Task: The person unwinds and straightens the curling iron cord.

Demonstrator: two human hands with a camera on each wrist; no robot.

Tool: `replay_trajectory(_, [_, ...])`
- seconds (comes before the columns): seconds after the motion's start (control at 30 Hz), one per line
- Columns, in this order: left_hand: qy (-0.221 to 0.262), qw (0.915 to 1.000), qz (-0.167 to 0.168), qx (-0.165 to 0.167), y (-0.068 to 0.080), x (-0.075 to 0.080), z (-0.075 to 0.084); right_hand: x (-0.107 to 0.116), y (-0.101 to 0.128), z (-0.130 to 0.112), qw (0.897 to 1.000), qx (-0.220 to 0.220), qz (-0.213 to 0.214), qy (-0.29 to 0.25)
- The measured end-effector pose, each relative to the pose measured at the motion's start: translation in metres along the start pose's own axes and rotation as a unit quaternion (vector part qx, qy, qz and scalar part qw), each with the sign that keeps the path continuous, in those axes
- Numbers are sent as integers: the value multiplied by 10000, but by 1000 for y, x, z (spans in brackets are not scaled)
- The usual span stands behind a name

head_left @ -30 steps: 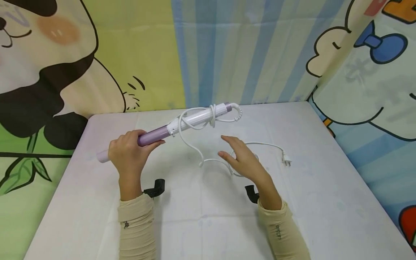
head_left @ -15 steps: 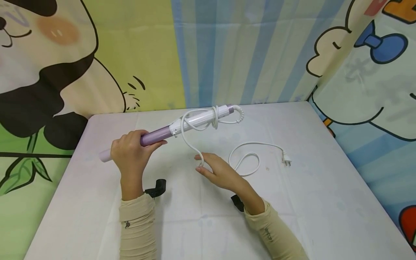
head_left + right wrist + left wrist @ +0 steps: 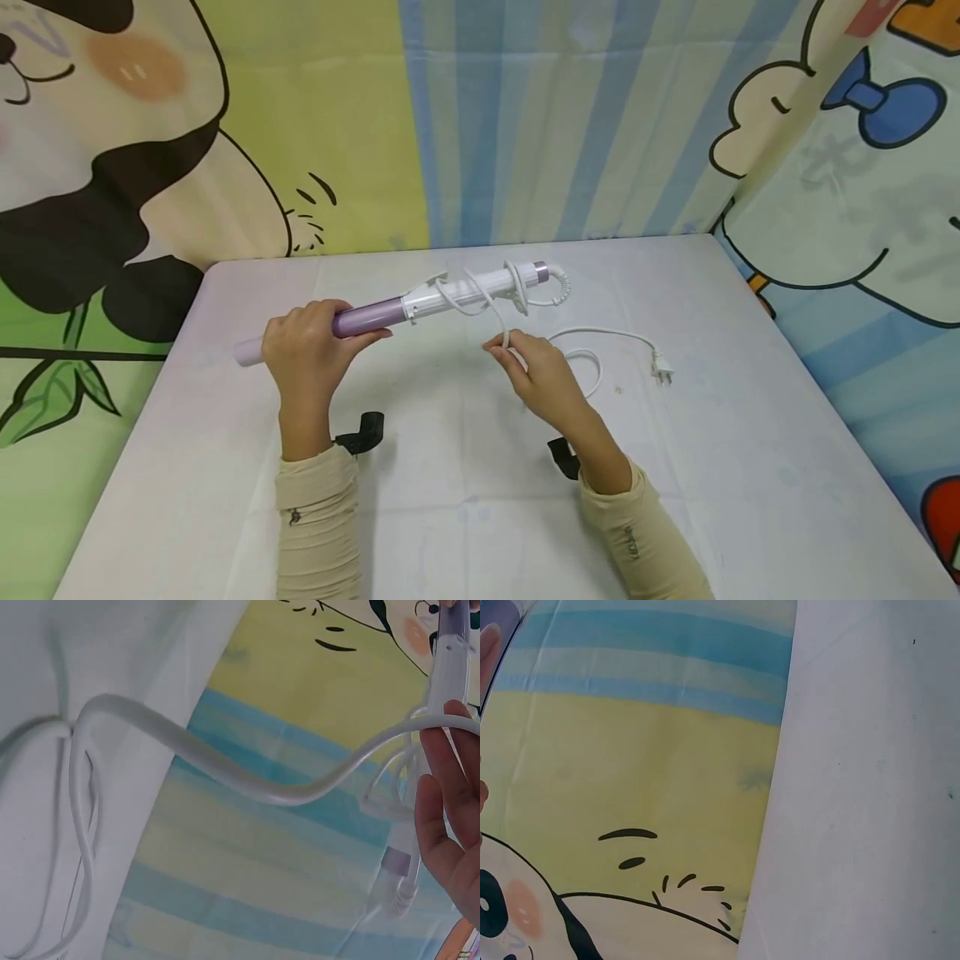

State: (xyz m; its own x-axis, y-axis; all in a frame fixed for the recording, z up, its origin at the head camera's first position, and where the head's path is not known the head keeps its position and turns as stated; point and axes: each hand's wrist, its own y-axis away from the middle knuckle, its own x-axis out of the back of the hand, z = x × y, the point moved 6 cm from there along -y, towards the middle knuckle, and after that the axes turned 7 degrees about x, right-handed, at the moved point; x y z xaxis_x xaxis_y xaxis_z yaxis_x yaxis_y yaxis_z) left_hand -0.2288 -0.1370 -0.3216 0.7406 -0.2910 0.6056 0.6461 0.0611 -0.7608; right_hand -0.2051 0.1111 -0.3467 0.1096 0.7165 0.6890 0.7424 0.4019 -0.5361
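Head view | left hand point(image 3: 303, 350) grips curling iron point(image 3: 420, 302) | right hand point(image 3: 543, 379) pinches cord point(image 3: 504, 333)

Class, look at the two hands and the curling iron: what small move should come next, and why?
Probably the right hand carries the cord it pinches round the curling iron again. The left hand holds the purple barrel, a few loops wrap the handle, and slack plus plug lie on the table.

The curler point(image 3: 420, 307) is held above the table point(image 3: 750, 467), running left to right, with the left hand point(image 3: 303, 354) at its left end. The right hand point(image 3: 543, 379) is just right of centre, on the cord point(image 3: 501, 321). The plug point(image 3: 661, 367) lies on the table further right.
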Motion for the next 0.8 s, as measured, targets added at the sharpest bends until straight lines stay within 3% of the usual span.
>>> replay_trajectory(0.33, [76,9998,-172,-86,1,-2,0,33,4,19,9961,-505,687,-218])
replay_trajectory(0.67, [-14,9999,-112,-80,0,1,-4,55,11,40,9866,-1118,1128,-368])
replay_trajectory(0.8, [56,9999,-29,85,-1,2,-7,61,15,51,9823,-1410,1180,-366])
